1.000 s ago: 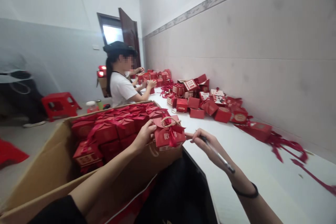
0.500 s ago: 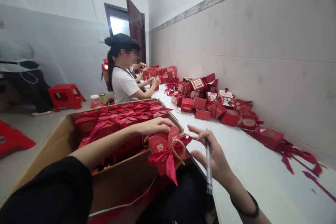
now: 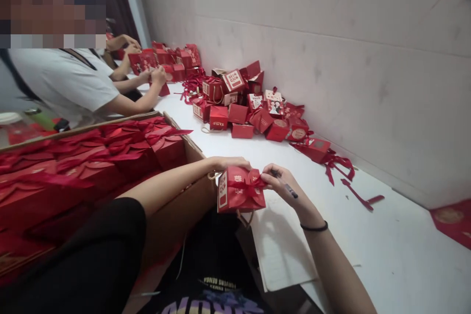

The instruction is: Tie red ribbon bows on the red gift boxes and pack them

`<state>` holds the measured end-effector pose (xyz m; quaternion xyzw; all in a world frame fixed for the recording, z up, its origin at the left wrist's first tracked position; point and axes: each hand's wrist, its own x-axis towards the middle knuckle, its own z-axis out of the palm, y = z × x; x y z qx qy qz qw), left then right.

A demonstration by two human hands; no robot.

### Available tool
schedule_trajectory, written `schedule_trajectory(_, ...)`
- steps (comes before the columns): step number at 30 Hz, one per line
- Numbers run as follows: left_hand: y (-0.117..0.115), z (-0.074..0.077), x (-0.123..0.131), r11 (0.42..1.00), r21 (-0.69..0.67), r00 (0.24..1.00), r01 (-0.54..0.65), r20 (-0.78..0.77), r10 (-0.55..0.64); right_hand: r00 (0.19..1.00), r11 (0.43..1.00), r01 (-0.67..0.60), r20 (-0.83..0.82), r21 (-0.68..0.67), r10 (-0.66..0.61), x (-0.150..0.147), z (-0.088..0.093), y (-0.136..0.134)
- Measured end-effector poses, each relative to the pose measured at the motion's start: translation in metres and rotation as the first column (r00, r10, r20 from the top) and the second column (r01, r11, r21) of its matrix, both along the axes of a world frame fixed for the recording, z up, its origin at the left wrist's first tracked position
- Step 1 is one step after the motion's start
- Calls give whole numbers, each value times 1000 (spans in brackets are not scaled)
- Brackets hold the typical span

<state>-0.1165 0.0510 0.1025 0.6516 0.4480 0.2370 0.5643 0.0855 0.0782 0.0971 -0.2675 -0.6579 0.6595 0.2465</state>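
A sheet lies at the table edge. Just above it is the box, the left hand closed over its top and the right hand pinching its ribbon, a pen tucked in the fingers. It looks light, thin card, easily crushed, so firm edges suit gripping better than the soft bow. Beyond are a carton and a pile.

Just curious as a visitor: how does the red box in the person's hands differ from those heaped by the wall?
The held box is tied with a red ribbon; several in the heap lie open, without one. The held box sits between left hand and right hand, which holds a pen; the heap lies jumbled on the table. Both are red.
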Motion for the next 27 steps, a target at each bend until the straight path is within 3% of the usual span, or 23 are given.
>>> schedule_trajectory(4,17,-17,5,997,-50,998,52,-41,-54,999,999,4,44,-39,-2,5,-16,14)
schedule_trajectory(8,18,-10,0,994,103,977,-20,-211,41,997,997,54,63,-53,-50,10,-16,22)
schedule_trajectory(12,-6,12,6,920,353,879,-169,-369,303,997,999,15,71,-46,-12,18,-6,26)
schedule_trajectory(15,-31,22,15,936,328,860,-131,-432,272,996,998,46,75,43,-49,23,0,27)
schedule_trajectory(17,-44,20,19,948,307,870,-81,-443,217,984,978,68,149,199,-99,26,3,27)
schedule_trajectory(19,-51,13,19,950,306,880,-64,-432,198,952,883,143,182,447,-246,28,9,22)
schedule_trajectory(21,-53,6,17,954,296,888,-48,-424,176,933,732,192,109,654,-343,29,16,12)
schedule_trajectory(22,-52,4,15,958,284,892,-32,-425,155,948,675,165,72,719,-309,29,19,5)
schedule_trajectory(24,-50,2,12,964,266,898,-1,-424,118,990,580,-4,84,815,-111,25,23,-10)
schedule_trajectory(26,-48,4,9,969,245,913,8,-398,93,983,414,-173,181,894,21,17,21,-25)
schedule_trajectory(27,-47,4,8,972,237,921,1,-379,92,972,318,-230,236,920,23,13,18,-31)
